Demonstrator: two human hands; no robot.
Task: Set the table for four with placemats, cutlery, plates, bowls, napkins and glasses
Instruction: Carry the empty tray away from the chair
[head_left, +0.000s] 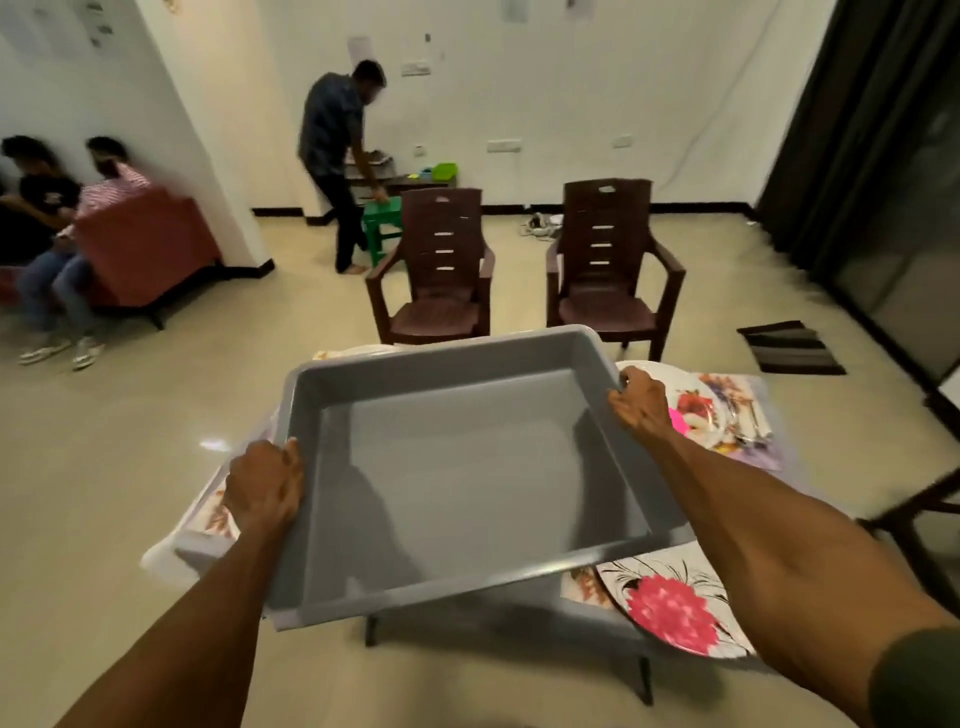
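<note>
Table, mid-frame, lies mostly hidden under an empty grey tub. The left hand and right hand grip the tub's side rims. Floral plates peek out lower right. Setting seems finished; the tub likely needs carrying away.

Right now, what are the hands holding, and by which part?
Both hands hold an empty grey plastic tub by its rim: the left hand grips the left edge, the right hand grips the right edge near the far corner.
</note>
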